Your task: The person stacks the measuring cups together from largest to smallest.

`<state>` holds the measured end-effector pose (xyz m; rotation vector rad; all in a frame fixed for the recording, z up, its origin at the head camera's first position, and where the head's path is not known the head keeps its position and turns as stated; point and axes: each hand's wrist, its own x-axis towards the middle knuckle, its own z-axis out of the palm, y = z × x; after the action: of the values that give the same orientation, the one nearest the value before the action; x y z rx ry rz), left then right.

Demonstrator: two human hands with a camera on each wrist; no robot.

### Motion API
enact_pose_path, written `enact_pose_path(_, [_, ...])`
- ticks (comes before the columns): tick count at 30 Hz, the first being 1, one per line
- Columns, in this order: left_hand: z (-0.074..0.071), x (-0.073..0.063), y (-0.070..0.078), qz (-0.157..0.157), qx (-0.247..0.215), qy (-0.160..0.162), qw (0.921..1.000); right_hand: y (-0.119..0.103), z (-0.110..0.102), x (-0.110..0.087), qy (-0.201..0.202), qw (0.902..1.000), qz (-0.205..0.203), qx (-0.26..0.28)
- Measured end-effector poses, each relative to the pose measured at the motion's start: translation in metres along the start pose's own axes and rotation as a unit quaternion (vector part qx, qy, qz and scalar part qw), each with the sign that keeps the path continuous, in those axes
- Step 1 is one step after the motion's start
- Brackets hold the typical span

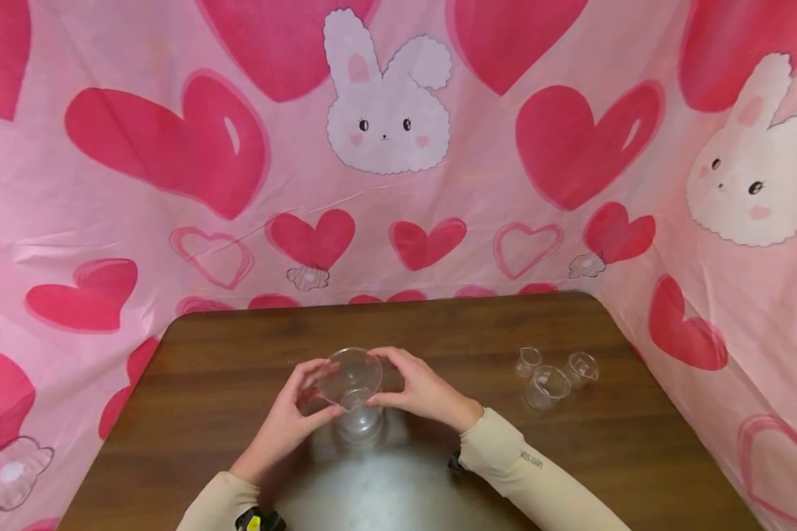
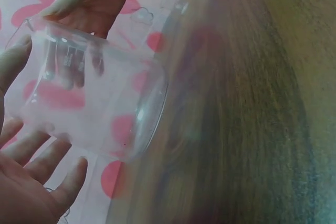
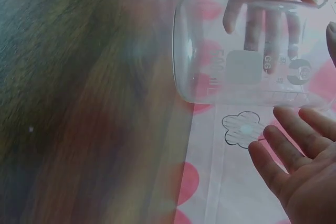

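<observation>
Steadying a tall, clear glass beaker with printed white markings (image 1: 353, 387) between both hands is, as we judge it, the step we are on. It is upright, mouth up, near the middle of the dark brown wood-grain table (image 1: 239, 343); we cannot tell whether its base touches the surface. Our left hand (image 1: 289, 413) curves round one side near the rim, thumb towards us and fingers on the far side; our right hand (image 1: 421, 387) clasps the opposite side the same way. Well apart to our right stand three smaller clear glass beakers (image 1: 547, 389), grouped close together, in neither hand.

For the next move, we think the grip wants to stay even and light on both sides, with the mouth level. If we set the beaker down, its base should meet the wood flat before either thumb lets go.
</observation>
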<state>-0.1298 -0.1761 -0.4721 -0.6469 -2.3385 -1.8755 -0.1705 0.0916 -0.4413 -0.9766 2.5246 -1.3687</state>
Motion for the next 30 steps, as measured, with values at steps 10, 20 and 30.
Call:
enact_pose_path(10, [0.008, 0.003, 0.003, -0.006, 0.014, -0.007, 0.9999, 0.001, -0.006, -0.008, 0.003, 0.9999, 0.010, -0.006])
enact_pose_path(20, [0.020, 0.005, 0.006, -0.031, 0.018, -0.029, 0.9989, 0.009, -0.011, -0.022, 0.007, 0.9997, 0.022, 0.004])
enact_pose_path(30, [0.032, 0.007, 0.005, -0.037, 0.025, -0.045, 0.9980, 0.017, -0.014, -0.035, 0.011, 0.9996, 0.024, 0.001])
